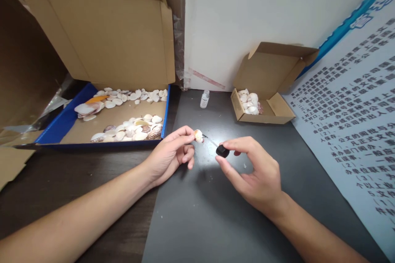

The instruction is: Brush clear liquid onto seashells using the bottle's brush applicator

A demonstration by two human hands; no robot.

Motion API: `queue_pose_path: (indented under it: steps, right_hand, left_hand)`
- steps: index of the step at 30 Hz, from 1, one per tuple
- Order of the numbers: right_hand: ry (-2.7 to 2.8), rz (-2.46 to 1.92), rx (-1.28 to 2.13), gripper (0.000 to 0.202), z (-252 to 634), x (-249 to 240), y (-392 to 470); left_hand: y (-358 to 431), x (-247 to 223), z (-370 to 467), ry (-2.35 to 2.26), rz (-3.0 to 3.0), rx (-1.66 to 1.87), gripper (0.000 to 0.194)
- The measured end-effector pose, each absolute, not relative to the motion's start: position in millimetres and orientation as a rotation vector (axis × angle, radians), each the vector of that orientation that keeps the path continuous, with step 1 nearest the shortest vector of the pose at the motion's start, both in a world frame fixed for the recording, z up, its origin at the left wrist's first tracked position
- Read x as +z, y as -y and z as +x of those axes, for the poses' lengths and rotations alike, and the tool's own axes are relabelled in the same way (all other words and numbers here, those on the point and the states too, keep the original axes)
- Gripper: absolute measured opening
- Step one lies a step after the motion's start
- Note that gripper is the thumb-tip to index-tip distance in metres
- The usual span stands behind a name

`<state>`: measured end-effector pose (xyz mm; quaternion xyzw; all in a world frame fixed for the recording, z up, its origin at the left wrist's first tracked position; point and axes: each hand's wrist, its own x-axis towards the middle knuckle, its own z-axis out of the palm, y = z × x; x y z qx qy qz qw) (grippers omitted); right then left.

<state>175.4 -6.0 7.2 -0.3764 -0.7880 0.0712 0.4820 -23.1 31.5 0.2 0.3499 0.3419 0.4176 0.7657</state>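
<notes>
Between thumb and index finger, my left hand pinches a small white and orange seashell. My right hand grips the black cap of a brush applicator with thumb and fingers. The applicator's thin stem points left, and its dark tip is at the shell's right side; whether they touch I cannot tell. Behind both hands a small clear glass bottle with a white label stands upright, uncapped, on the dark grey mat.
At the left lies an open blue-edged cardboard box holding rows of seashells. A smaller open cardboard box at the back right has white shells inside. A white panel rises behind; a printed sheet lies right.
</notes>
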Motion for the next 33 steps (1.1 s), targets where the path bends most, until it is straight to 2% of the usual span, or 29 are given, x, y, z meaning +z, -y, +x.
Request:
queue_pose_path:
  steps: [11, 16, 20, 33]
  right_hand:
    - [1.925, -0.925, 0.213, 0.024, 175.6, 6.7, 4.8]
    - [1.880, -1.098, 0.165, 0.016, 174.7, 7.9, 4.8]
    - [1.894, -0.991, 0.210, 0.017, 173.5, 8.6, 4.6]
    - [1.792, -1.035, 0.294, 0.018, 173.5, 1.8, 5.2]
  left_hand:
    - [-31.0, -0.5, -23.1, -0.739, 0.758, 0.895, 0.012]
    - [-31.0, 0.1, -22.3, -0.750, 0.755, 0.895, 0.012]
    - [-30.8, 0.3, -22.2, -0.750, 0.748, 0.889, 0.014]
    - [-30.1, -1.0, -22.4, -0.753, 0.739, 0.896, 0.016]
